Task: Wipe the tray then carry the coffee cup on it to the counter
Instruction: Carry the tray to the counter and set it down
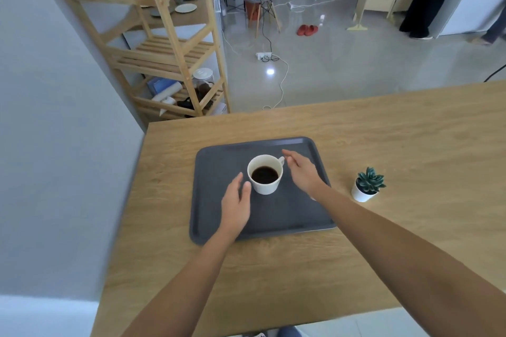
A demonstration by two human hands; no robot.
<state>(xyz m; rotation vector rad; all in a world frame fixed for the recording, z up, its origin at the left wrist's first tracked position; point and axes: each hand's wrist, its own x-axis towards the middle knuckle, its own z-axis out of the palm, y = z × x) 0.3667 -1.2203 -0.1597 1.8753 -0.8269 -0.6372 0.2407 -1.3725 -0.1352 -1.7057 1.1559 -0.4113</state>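
A dark grey rectangular tray (287, 216) lies on a wooden table (383, 145). On the tray stands a white coffee cup (265, 186) holding dark coffee, its handle pointing to the far right. My left hand (236, 205) hovers just left of the cup, fingers apart, with the thumb close to the cup's wall. My right hand (302, 171) is open just right of the cup, fingertips near the handle. Neither hand clearly grips the cup. No cloth is visible.
A small succulent in a white pot (367, 186) stands on the table right of the tray. A grey wall (54, 145) borders the table on the left. Beyond stand a wooden shelf rack (175, 57), floor cables, a chair (267, 0) and red slippers.
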